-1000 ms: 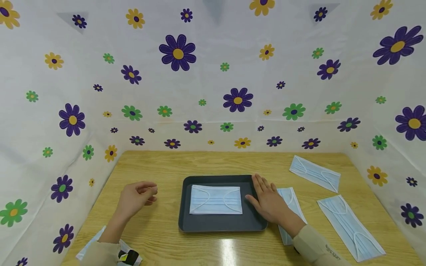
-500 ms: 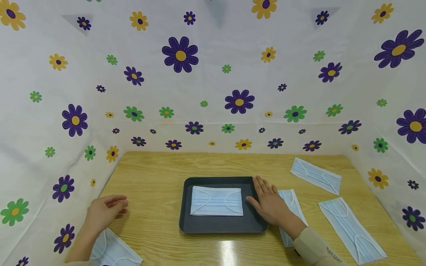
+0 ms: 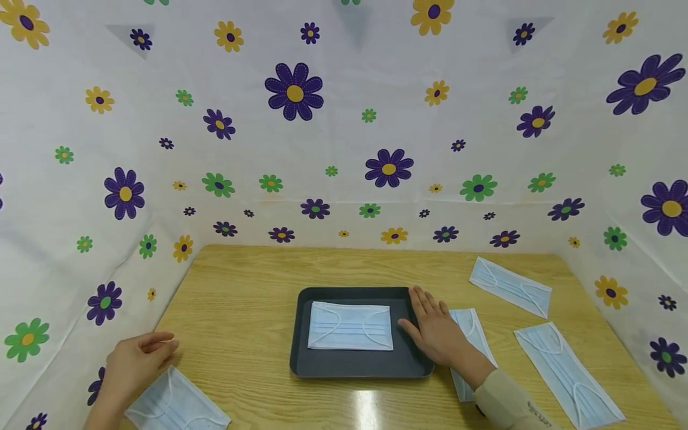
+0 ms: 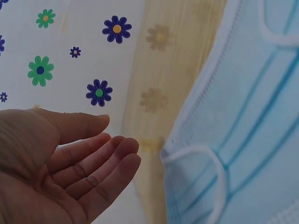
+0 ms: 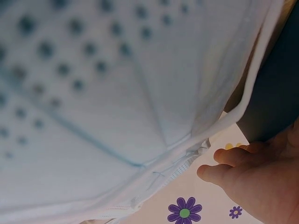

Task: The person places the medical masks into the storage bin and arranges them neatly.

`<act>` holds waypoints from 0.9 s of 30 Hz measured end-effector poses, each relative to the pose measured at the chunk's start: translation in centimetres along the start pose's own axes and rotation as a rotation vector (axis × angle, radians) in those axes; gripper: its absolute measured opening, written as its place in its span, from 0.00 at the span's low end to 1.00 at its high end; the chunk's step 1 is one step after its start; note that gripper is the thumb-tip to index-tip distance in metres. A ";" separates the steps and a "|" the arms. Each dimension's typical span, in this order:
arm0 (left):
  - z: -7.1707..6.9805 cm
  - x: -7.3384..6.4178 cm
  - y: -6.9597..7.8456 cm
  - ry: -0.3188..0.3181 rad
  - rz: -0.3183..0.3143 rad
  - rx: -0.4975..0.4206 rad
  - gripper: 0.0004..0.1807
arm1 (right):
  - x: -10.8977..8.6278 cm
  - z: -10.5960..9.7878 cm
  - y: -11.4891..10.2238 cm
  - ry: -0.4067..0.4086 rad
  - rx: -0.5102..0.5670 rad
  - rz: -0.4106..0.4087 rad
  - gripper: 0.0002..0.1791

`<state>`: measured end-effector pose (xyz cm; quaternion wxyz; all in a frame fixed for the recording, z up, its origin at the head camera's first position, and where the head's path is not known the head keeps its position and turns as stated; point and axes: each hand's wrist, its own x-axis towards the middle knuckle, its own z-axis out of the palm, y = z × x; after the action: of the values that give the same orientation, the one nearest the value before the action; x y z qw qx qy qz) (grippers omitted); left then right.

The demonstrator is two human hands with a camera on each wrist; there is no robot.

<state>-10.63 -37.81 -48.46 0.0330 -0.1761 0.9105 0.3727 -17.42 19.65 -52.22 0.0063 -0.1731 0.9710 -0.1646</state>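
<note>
A dark grey tray (image 3: 360,365) stands mid-table with a light blue face mask (image 3: 350,326) lying flat in it, ear loops on top. My right hand (image 3: 438,328) rests on the tray's right rim, fingers straight. My left hand (image 3: 134,364) hovers at the left, just above another face mask (image 3: 180,403) on the table. The left wrist view shows that hand (image 4: 93,163) with thumb and fingers apart and nothing between them, beside the mask (image 4: 252,140). Up close in the right wrist view, a mask (image 5: 117,116) covers much of the scene.
Several more masks lie on the right: one partly under my right forearm (image 3: 470,334), one slanted near the back (image 3: 510,286), one close to the right edge (image 3: 570,376). A flowered white cloth (image 3: 344,131) walls the wooden table (image 3: 258,269) at the back and sides.
My left hand has moved left and toward me, away from the tray, to the mask at the near left. The right hand stays at the tray's rim.
</note>
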 end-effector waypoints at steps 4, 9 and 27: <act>-0.4 0.0 -1.0 0.000 -0.008 0.097 0.31 | -0.1 0.0 0.0 0.002 0.000 0.001 0.44; -0.6 0.0 -2.0 -0.034 0.017 0.169 0.33 | -0.2 0.0 0.1 0.003 -0.001 0.000 0.44; 0.6 0.5 -3.3 -0.125 0.063 0.226 0.25 | -0.1 0.1 0.1 0.000 0.002 -0.004 0.44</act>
<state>-9.98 -39.77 -51.17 0.0975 -0.1191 0.9480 0.2786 -17.36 19.69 -52.34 0.0063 -0.1753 0.9705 -0.1657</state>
